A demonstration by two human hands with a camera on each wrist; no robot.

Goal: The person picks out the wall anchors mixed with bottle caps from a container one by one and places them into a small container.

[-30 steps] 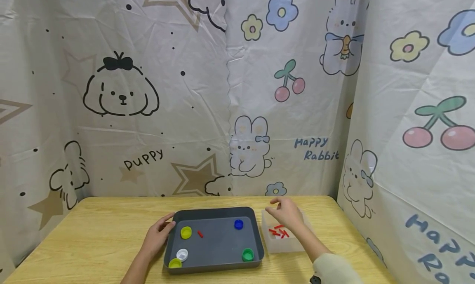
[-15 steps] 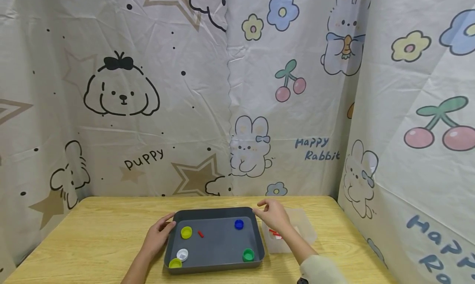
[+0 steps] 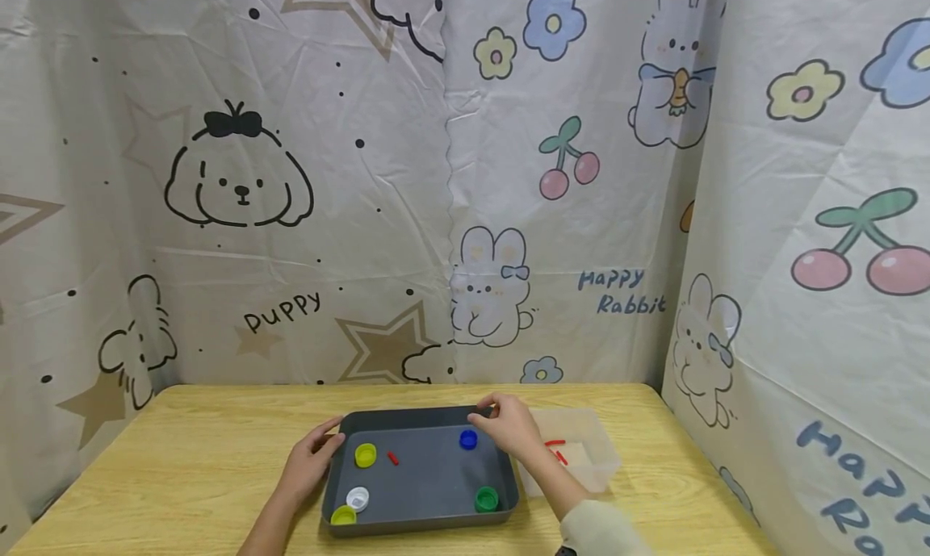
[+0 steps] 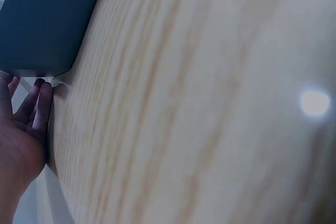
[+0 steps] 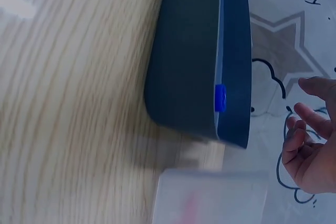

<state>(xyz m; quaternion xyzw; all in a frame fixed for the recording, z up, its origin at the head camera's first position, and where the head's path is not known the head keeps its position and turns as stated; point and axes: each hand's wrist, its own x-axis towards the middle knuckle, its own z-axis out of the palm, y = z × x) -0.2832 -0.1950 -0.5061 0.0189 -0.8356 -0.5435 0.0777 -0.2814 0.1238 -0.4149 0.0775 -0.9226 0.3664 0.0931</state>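
Note:
A dark grey tray [image 3: 429,527] lies on the table. In it are a yellow bottle cap [image 3: 366,456], another yellow cap [image 3: 344,516], a white cap [image 3: 357,499], a blue cap [image 3: 468,440], a green cap [image 3: 486,499] and a short red stick [image 3: 393,458]. My left hand [image 3: 308,463] rests against the tray's left side, its fingers extended in the left wrist view. Above the tray's back right corner hovers my right hand [image 3: 514,428]. In the right wrist view its thumb and index finger stand apart, with nothing visible between them, and the other fingers are bent.
To the right of the tray stands a translucent plastic box [image 3: 599,459] with several red sticks [image 3: 555,442] inside, partly hidden by the right forearm. The wooden table [image 3: 174,467] extends around both. A printed curtain [image 3: 392,241] hangs behind and on the sides.
My right hand has moved left from above the translucent box to the tray's back right corner, near the blue cap. The left hand and the tray's contents stay where they were.

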